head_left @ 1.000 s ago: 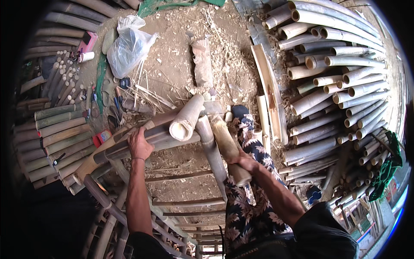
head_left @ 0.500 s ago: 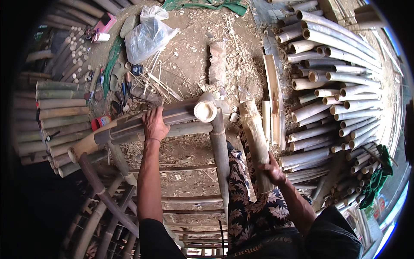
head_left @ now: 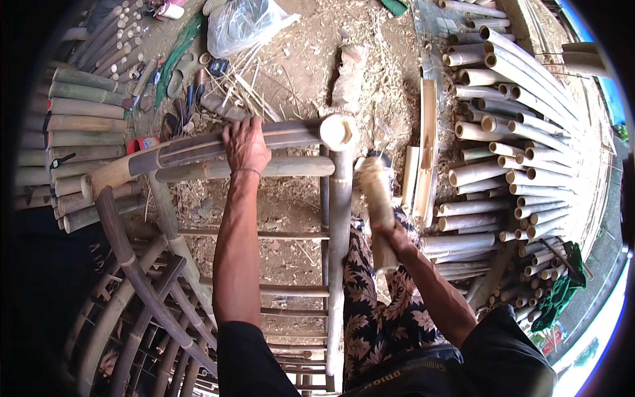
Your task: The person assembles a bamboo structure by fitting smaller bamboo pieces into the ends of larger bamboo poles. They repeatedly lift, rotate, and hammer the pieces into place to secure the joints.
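My left hand [head_left: 249,149] rests on the split top bamboo rail [head_left: 291,134] of a bamboo frame, its fingers curled over the far side. The rail's right end is a pale, round cut face, set at the top of an upright bamboo post [head_left: 340,218]. Below the rail runs a thinner bamboo crossbar [head_left: 291,167]. Just right of the post, my right hand [head_left: 395,242] is closed round the lower part of a thick, pale wooden or bamboo club [head_left: 377,192]. Motion blurs the club, and its upper end stands apart from the post.
Stacked bamboo poles [head_left: 529,159] fill the right side. Cut bamboo lengths [head_left: 86,126] and hand tools [head_left: 192,92] lie at the left. Beyond the rail are a clear plastic bag [head_left: 245,26], a rough log [head_left: 348,76] and scattered shavings. A split bamboo trough [head_left: 426,145] lies right of the club.
My right hand has raised the club and swung it left toward the post. My left hand stays on the rail. The whole view has shifted and turned slightly.
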Available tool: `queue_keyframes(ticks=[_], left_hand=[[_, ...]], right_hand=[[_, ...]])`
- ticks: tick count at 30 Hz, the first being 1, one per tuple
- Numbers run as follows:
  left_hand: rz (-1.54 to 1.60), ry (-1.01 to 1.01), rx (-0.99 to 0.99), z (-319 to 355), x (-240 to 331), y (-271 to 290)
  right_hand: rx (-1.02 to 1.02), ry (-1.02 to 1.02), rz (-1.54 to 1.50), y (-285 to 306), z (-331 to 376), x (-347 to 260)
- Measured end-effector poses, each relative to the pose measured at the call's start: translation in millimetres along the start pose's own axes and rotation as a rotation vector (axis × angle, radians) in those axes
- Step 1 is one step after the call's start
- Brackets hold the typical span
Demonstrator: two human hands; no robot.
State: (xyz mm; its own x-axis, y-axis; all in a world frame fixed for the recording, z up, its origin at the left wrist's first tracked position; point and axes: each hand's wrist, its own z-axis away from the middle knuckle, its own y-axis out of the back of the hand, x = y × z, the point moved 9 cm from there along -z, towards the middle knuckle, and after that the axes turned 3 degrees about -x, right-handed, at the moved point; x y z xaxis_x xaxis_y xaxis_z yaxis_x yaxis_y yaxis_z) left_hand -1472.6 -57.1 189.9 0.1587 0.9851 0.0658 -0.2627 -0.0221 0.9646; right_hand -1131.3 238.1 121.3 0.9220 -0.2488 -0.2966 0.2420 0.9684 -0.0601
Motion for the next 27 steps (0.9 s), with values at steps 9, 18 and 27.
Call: queue_keyframes(ticks=[9,18,27], left_hand=[[-0.003,0.036,0.041,6.3,-3.4,0.3],[1.512,1.32,0.635,329.2,-37.5,-198.3],[2.21,1.485,0.457,309.8,-37.0,-343.8]], right_hand=[[-0.081,-0.167,-0.101,-20.4,41.9,-19.1],[0.177,-0.228,0.096,147.0,145.2,0.9],[0.097,-0.437,0.32,175.6,147.1,47.7]])
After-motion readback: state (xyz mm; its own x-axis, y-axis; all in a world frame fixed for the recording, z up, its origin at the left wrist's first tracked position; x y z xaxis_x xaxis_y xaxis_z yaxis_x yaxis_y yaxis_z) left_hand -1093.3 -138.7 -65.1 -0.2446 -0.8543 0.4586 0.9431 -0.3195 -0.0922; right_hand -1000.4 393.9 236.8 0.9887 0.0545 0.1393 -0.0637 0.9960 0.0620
